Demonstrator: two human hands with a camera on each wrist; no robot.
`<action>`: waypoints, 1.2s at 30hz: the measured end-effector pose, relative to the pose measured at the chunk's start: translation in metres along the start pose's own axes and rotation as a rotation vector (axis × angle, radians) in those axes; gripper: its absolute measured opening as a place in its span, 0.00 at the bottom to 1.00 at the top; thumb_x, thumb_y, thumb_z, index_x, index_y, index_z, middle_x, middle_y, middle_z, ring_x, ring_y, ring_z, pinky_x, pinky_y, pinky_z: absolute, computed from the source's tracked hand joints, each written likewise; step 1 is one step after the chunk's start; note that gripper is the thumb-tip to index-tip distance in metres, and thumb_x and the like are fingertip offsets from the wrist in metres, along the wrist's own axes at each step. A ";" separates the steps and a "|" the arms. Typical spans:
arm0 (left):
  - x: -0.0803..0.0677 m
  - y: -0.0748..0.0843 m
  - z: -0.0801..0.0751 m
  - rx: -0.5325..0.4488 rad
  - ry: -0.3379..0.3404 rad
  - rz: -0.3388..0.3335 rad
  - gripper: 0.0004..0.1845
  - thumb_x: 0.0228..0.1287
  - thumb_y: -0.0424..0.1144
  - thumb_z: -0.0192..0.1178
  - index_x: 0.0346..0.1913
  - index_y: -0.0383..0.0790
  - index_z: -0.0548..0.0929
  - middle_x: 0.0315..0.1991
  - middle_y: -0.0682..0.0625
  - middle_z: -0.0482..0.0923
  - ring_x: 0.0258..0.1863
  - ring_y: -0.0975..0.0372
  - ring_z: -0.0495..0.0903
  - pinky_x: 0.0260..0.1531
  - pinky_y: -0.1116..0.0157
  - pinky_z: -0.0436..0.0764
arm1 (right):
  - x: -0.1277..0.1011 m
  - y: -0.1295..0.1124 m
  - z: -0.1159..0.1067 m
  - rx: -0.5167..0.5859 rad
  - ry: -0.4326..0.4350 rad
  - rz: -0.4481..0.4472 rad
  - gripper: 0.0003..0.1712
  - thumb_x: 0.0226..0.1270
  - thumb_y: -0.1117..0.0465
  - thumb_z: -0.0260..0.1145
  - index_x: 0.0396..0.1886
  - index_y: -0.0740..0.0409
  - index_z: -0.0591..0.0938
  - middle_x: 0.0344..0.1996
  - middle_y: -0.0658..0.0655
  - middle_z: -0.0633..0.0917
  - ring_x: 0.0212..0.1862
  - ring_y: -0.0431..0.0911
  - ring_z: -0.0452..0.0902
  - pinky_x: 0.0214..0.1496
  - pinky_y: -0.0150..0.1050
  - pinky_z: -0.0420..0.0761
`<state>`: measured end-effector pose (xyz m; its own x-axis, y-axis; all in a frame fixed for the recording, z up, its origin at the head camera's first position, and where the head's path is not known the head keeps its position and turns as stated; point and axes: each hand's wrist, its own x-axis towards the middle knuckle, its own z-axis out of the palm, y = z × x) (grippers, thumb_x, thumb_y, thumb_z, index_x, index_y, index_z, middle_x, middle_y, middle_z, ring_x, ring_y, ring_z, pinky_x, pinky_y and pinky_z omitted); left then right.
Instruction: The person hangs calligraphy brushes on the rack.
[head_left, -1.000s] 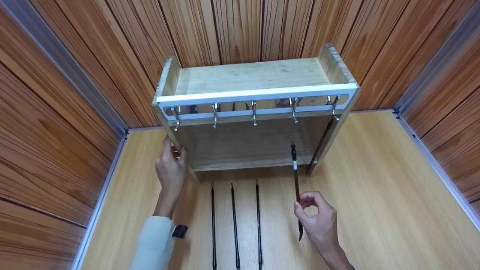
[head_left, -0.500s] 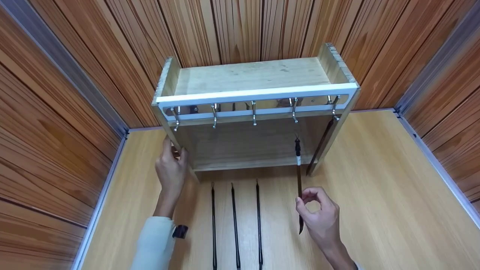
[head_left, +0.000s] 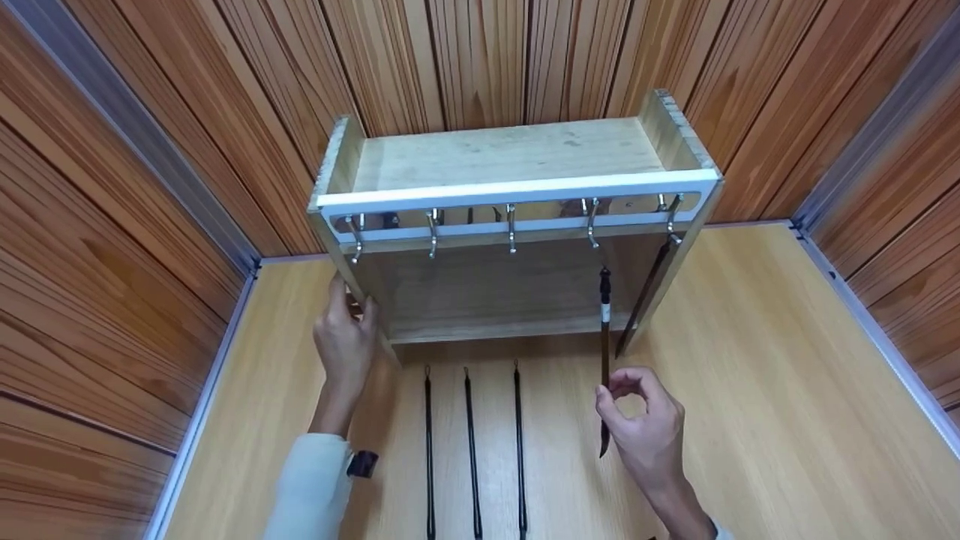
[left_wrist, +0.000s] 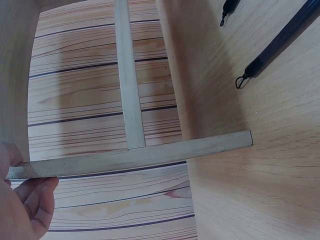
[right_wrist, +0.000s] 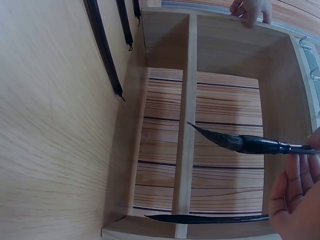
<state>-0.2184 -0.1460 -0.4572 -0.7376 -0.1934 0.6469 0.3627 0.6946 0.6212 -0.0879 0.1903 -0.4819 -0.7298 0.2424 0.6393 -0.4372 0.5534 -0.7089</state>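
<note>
My right hand (head_left: pixel 646 420) pinches a dark writing brush (head_left: pixel 605 330) between thumb and forefinger. The brush stands nearly upright, tip down, its loop end just below the fourth hook (head_left: pixel 593 225) from the left; whether they touch I cannot tell. Dark bristles (right_wrist: pixel 220 139) taper to a point in the right wrist view. Another brush (head_left: pixel 643 300) hangs from the rightmost hook (head_left: pixel 674 221). My left hand (head_left: pixel 346 330) grips the left side panel (left_wrist: pixel 95 162) of the wooden shelf (head_left: pixel 495 156), thumb and fingers on either side of the board.
Three more brushes (head_left: pixel 473 457) lie side by side on the wooden table (head_left: pixel 787 390), loops toward the shelf. Hooks (head_left: pixel 512 229) line a white rail (head_left: pixel 517 185) on the shelf's front. Wood-panelled walls (head_left: pixel 480 67) stand behind and at both sides.
My right hand has moved the brush forward and slightly right, bringing its loop end closer to the fourth hook. The left hand keeps its grip on the shelf.
</note>
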 end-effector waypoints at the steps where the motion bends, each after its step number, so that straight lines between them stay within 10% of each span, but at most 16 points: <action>1: 0.000 0.000 0.000 0.001 -0.003 -0.003 0.25 0.66 0.27 0.61 0.66 0.33 0.72 0.43 0.36 0.85 0.30 0.50 0.86 0.26 0.53 0.84 | 0.000 0.000 0.000 -0.001 0.001 0.000 0.16 0.45 0.85 0.70 0.34 0.71 0.79 0.26 0.57 0.83 0.30 0.42 0.78 0.44 0.24 0.74; 36: 0.000 -0.002 0.002 -0.013 0.025 0.027 0.24 0.64 0.24 0.62 0.64 0.32 0.73 0.41 0.35 0.86 0.30 0.49 0.86 0.26 0.51 0.85 | 0.007 0.008 0.011 -0.010 0.001 0.003 0.15 0.49 0.80 0.73 0.36 0.66 0.81 0.28 0.53 0.84 0.30 0.43 0.79 0.41 0.28 0.74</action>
<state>-0.2201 -0.1458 -0.4590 -0.7133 -0.1919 0.6741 0.3896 0.6910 0.6089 -0.1027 0.1879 -0.4866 -0.7308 0.2445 0.6373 -0.4295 0.5610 -0.7077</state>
